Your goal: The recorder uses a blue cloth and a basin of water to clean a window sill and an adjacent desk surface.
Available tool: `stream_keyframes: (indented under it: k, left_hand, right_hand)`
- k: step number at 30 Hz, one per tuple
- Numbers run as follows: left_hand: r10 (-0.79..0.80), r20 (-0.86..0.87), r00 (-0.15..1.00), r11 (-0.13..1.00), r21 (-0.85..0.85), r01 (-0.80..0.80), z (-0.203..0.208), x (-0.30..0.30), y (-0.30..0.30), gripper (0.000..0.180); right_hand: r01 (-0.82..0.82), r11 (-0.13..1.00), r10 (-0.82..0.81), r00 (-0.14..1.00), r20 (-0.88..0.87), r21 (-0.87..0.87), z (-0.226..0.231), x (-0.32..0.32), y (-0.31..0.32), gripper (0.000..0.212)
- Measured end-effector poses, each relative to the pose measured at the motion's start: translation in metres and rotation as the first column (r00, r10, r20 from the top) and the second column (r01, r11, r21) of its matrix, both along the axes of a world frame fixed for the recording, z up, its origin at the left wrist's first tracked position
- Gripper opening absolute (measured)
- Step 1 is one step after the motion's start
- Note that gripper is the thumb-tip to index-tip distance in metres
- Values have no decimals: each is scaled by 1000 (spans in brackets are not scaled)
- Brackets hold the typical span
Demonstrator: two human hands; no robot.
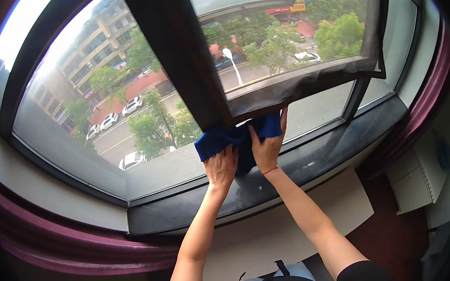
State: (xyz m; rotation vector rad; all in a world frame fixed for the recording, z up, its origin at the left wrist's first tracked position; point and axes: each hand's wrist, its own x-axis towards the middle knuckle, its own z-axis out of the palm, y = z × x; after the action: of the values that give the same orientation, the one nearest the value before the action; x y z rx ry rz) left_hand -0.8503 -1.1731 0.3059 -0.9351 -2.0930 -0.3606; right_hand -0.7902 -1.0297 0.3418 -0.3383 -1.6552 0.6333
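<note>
A crumpled blue cloth (245,153) is bunched against the foot of the dark window post (190,69), just above the sill. My left hand (220,168) grips the cloth's left part, its fingers curled into the fabric. On the right side, my right hand (267,151) holds the cloth between thumb and fingers. One finger of that hand points up to the lower edge of the dark-framed window panel (295,90), which has loose dark material along its bottom. A red string circles my right wrist. The fingertips are partly hidden in the folds.
The black sill (341,144) runs below the panes, with pale marks on it. A light board or tabletop (315,207) lies beneath my forearms. Purple curtains (80,247) hang on both sides. A white cabinet (411,189) stands at right. Outside are a street, trees and parked cars.
</note>
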Motion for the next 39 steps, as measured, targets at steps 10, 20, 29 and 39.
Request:
stream_keyframes:
  k: [10,20,29,39]
  left_hand:
    - [-6,-256,967,976,207,61,181,-39,-132,38]
    - [223,-409,885,972,166,-168,282,-126,-149,52]
    - [-46,28,999,988,-145,49,-42,-110,-183,64]
    - [-64,-522,850,973,156,169,276,-94,-131,41]
  right_hand:
    - [-793,549,652,604,-458,-264,169,-22,-108,38]
    - [82,755,-53,997,-64,651,240,-137,-121,53]
    - [-251,799,8,913,408,547,-67,-87,-124,47]
    - [113,801,13,979,-205,588,226,-59,-118,75]
